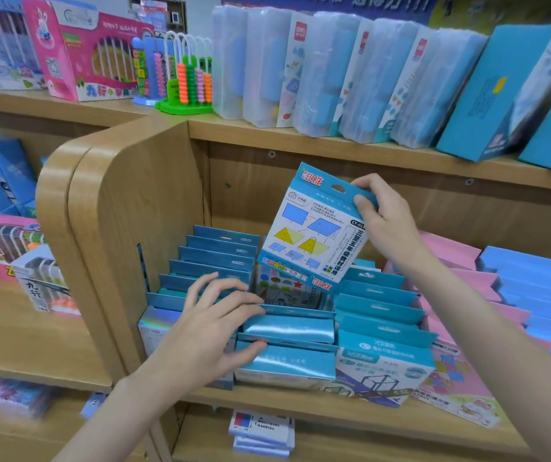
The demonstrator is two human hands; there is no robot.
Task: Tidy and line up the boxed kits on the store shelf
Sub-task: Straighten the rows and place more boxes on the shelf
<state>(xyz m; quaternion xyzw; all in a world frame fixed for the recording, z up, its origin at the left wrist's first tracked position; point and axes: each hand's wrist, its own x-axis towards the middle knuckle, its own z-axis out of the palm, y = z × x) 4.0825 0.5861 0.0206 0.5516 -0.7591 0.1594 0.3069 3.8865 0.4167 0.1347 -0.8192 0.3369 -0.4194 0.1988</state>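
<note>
Boxed kits (287,328) are stood in rows on the wooden shelf (300,400), one behind the other, with their blue hanging tabs up. One blue kit (314,228) is held up in the air above the middle row, tilted, well clear of the others. It is pinched at its top corner by the right hand (384,215), thumb in front. The left hand (207,328) is laid flat with straight fingers on the tops of the front boxes, and nothing is gripped by it.

A gap can be seen in the middle row, where a box with coloured shapes (284,288) shows. The held kit should probably be turned upright and slid down into that gap, while the front boxes are kept pushed forward so room is made.

On the held kit, "CY-01" can be read, and coloured shapes are drawn. On the front right box (384,358), "XSE" is printed. On the top shelf, "deli" is seen on a clear case (300,31).
</note>
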